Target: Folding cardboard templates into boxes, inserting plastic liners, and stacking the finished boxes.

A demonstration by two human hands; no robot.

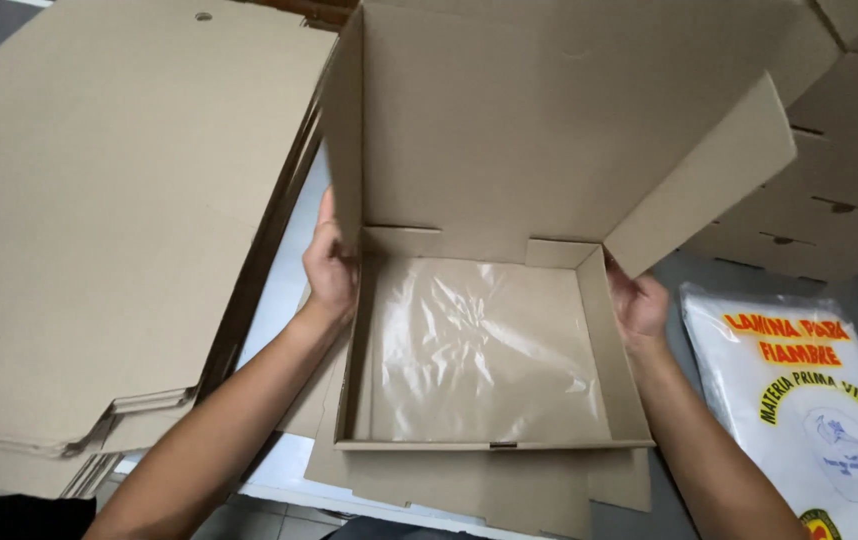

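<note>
Our left hand (pixel 331 268) lies flat against the outside of the left wall of the cardboard box (pixel 494 345), palm to the board and fingers reaching up to where the raised lid's side flap meets the wall; it presses there, it does not close round anything. Our right hand (pixel 639 303) does the same on the opposite wall, fingers spread just under the lid's right side flap (pixel 701 178), which swings outward and away from the box. So the box sits squarely between the two hands, directly ahead of us, each hand about equally near its own wall, neither favoured.

The tray is close to square, with no marked long axis; its hinge runs left to right along the far edge, and the lid (pixel 509 120) stands up from that edge, tilted a little away from us. Inside, a thin clear plastic sheet (pixel 479 350) covers the floor of the tray, wrinkled towards the middle.

Outward, a stack of flat cardboard blanks (pixel 99 220) lies to the left on the bench (pixel 284 300), folded boxes (pixel 839 200) are piled at the far right, and a white printed bag (pixel 809 400) rests near right.
</note>
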